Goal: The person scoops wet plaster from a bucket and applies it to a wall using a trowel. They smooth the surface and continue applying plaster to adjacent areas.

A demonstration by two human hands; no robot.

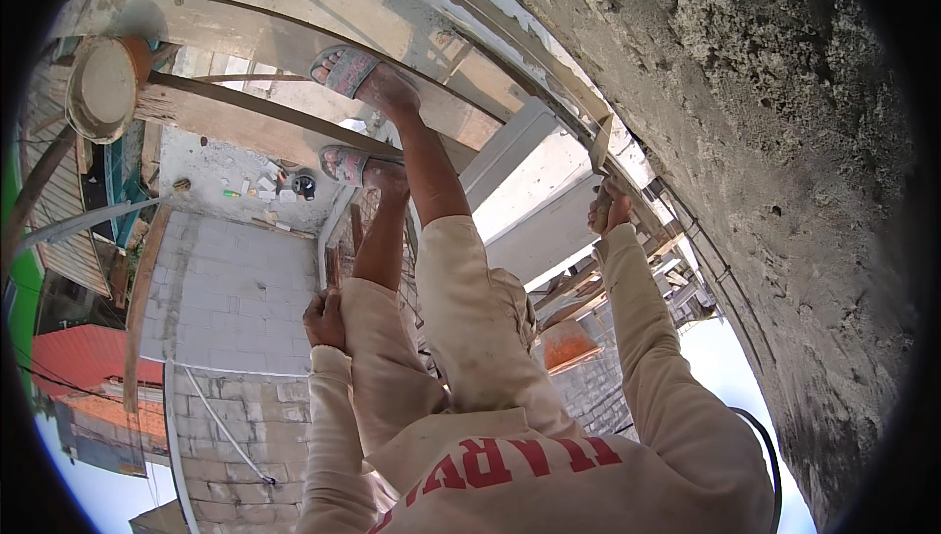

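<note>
My right hand (610, 209) is closed round the handle of a trowel, out in front of the rough grey wall (774, 142). The trowel's narrow metal blade (601, 146) points away from me, close to the wall's edge. Whether mortar lies on the blade is too small to tell. My left hand (325, 320) hangs beside my left knee with its fingers curled in, and no object shows in it. At the far left, an orange bucket (104, 89) with a grey, mortar-crusted look stands on the planks.
I stand in sandals on two raised wooden planks (245, 122), with a gap between them. Far below lies a concrete floor (211, 167) with scattered rubble. A block wall (235, 279) rises at the left. Grey boards (549, 225) and an orange container (569, 346) are at the right.
</note>
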